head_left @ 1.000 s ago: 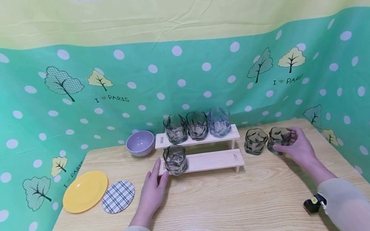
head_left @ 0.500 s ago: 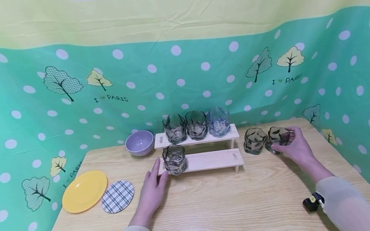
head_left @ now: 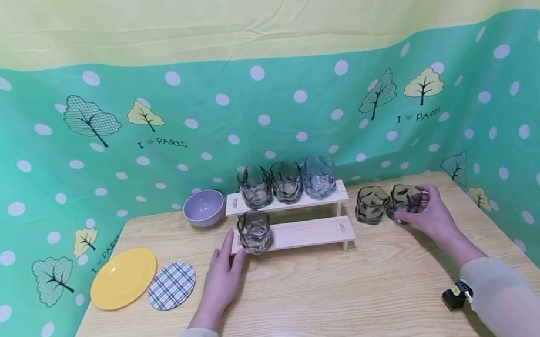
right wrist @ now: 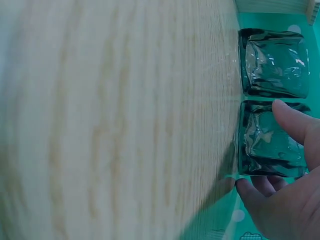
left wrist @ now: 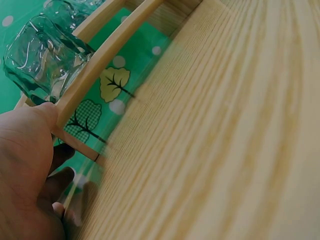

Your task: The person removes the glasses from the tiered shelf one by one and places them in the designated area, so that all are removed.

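My right hand [head_left: 433, 214] grips a dark smoky glass tumbler [head_left: 404, 199] on the table, with the thumb across its near side and fingers round its right side. Directly left of it stands a matching tumbler [right wrist: 275, 62], close beside it. My left hand [head_left: 220, 275] rests at the left end of the lower wooden shelf [head_left: 308, 233], fingers extended along that end and thumb at the front corner. A grey faceted tumbler [head_left: 256, 233] stands on that shelf near the thumb; the left wrist view shows its base [left wrist: 47, 90] just above the thumb tip.
The upper shelf [head_left: 281, 205] carries two grey tumblers and a bluish tumbler [head_left: 319, 177]. A purple bowl [head_left: 204, 208] sits left of the shelves. Further left lie a yellow plate [head_left: 124, 279] and a checked round coaster [head_left: 172, 286]. A patterned curtain [head_left: 259, 104] hangs behind the table.
My right hand and its tumbler have shifted slightly left, closer to the neighbouring tumbler. The left hand stays in place at the shelf end.
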Tool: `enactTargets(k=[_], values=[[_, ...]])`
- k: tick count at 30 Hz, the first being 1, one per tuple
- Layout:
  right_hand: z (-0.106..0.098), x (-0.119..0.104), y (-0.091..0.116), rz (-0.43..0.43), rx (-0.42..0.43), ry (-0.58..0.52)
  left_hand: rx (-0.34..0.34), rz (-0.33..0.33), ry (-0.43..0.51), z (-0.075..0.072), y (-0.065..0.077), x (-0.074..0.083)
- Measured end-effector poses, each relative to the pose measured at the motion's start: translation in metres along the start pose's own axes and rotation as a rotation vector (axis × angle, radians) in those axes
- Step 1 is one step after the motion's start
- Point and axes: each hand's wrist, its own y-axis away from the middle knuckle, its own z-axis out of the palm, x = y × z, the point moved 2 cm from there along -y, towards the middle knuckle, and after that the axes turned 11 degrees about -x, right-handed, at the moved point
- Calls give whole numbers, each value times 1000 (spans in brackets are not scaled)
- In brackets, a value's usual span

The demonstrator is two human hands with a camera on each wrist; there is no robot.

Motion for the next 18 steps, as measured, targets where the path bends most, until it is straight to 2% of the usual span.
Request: enactTargets(k=[9,18], values=[[-7,-8,6,11,-17,13,2,4,2,0,0,0],[-10,-35,18,-96,16,111,6,-4,4,0,1,1]])
